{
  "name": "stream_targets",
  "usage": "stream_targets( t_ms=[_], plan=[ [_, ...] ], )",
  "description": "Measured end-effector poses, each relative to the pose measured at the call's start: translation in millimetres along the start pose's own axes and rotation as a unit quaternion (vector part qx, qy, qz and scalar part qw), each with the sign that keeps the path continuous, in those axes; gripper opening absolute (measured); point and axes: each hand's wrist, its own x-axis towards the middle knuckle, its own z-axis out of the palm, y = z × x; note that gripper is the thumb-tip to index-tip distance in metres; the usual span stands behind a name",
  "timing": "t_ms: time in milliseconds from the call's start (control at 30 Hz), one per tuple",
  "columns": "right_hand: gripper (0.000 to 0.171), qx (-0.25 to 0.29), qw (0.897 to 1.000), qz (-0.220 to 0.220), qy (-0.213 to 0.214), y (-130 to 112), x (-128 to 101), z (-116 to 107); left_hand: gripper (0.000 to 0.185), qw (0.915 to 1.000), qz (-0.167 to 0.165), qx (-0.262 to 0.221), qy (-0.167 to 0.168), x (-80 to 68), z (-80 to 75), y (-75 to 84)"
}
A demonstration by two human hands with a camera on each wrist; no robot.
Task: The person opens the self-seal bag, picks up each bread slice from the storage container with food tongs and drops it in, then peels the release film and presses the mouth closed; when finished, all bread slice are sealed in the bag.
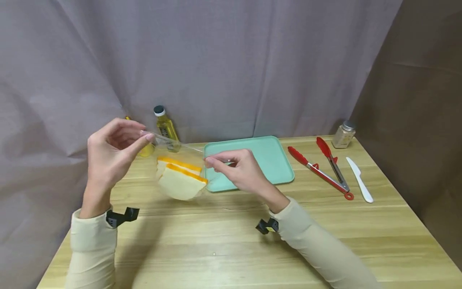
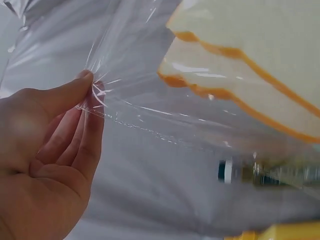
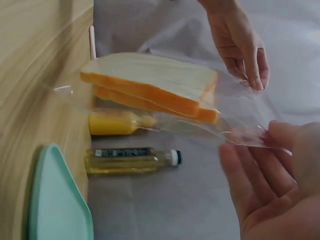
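Between my two hands hangs a clear plastic bag (image 3: 240, 115), its top edge stretched taut above the table. Two white bread slices (image 1: 182, 184) with orange crusts lie inside it, one overlapping the other. My left hand (image 1: 113, 154) pinches one upper corner between thumb and fingers, and the film puckers there in the left wrist view. The other end of the edge is pinched by my right hand (image 1: 240, 168), lower than the left. In the right wrist view the bread slices (image 3: 145, 85) sit toward the bag's lower part.
Behind the bag stand an oil bottle (image 1: 166, 126) and a yellow bottle (image 1: 146, 150), partly hidden by my left hand. A mint-green tray (image 1: 267, 156) lies right of the bag. Farther right are red-tipped tongs (image 1: 326, 174), a white knife (image 1: 359, 178) and a seasoning jar (image 1: 344, 134).
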Motion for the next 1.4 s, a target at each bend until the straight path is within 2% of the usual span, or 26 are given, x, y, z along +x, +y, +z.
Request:
stream_targets(
  t_ms=[100,167,233,300,400,467,567,700,833,967,1067,1133,1267,1400],
  plan=[
    [0.021,-0.027,1.0,0.012,0.007,8,8,16,0.026,0.9989,-0.021,0.043,-0.002,2.4,-12.8,-4.3],
    [0.021,-0.021,1.0,0.022,0.001,13,13,30,0.026,0.9971,-0.034,0.068,-0.003,5.9,-22.4,-9.9],
    [0.023,0.023,0.999,0.043,-0.015,17,17,47,0.025,0.9943,-0.043,0.097,-0.009,12.6,-32.5,-13.2],
    [0.027,0.093,0.992,0.074,-0.037,23,18,67,0.026,0.9917,-0.046,0.117,-0.027,23.7,-40.9,-18.7],
    [0.03,0.202,0.968,0.138,-0.052,36,17,99,0.027,0.9849,-0.05,0.146,-0.079,44.6,-42.5,-32.2],
    [0.032,0.234,0.955,0.174,-0.048,46,12,112,0.025,0.9779,-0.047,0.164,-0.121,56.0,-29.7,-52.1],
    [0.031,0.202,0.957,0.208,-0.032,58,3,121,0.021,0.9661,-0.054,0.18,-0.177,61.6,2.1,-88.1],
    [0.032,0.101,0.968,0.229,-0.028,65,-8,116,0.017,0.9569,-0.075,0.179,-0.216,52.7,44.8,-131.9],
    [0.038,0.079,0.961,0.261,-0.056,68,-14,113,0.013,0.9509,-0.079,0.186,-0.234,40.0,76.5,-158.3],
    [0.042,0.119,0.945,0.294,-0.081,70,-18,119,0.012,0.9438,-0.083,0.189,-0.258,31.5,98.4,-170.2],
    [0.041,0.152,0.935,0.311,-0.079,70,-19,126,0.012,0.941,-0.085,0.186,-0.27,29.1,109.5,-173.3],
    [0.039,0.163,0.932,0.317,-0.074,71,-19,128,0.013,0.9406,-0.087,0.183,-0.272,28.6,114.5,-174.3],
    [0.036,0.176,0.926,0.327,-0.068,73,-18,127,0.013,0.9411,-0.093,0.184,-0.268,27.9,117.0,-175.6],
    [0.036,0.186,0.924,0.33,-0.054,77,-14,117,0.014,0.9456,-0.101,0.189,-0.245,26.2,110.9,-179.0]
  ],
)
